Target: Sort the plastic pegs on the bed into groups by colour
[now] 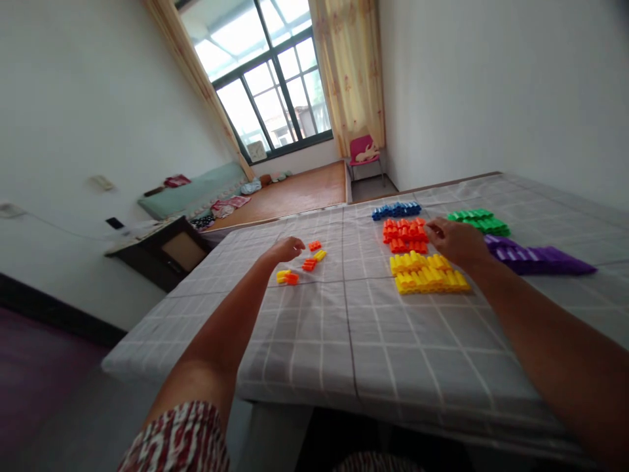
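Observation:
Small ribbed plastic pieces lie in colour groups on the bed's right half. At the right edge of the orange group [403, 231], the fingers of my right hand [449, 239] are drawn together; what they pinch, if anything, is hidden. In front of that hand lies the yellow group [427, 273]. My left hand [287, 250] hovers on the left, fingers slightly curled and apart, with nothing visible in them. Close to it lie a loose orange piece [314, 246], a yellow piece [320, 255], another orange piece [309, 264] and a yellow-and-orange pair [287, 277].
A blue group [396, 210] lies behind the orange one. Green pieces [479, 221] and purple pieces [538, 255] are farther right, partly behind my right arm. A grey checked sheet [314, 328] covers the bed. A dark cabinet [164, 255] stands left; a pink chair [362, 149] is beyond.

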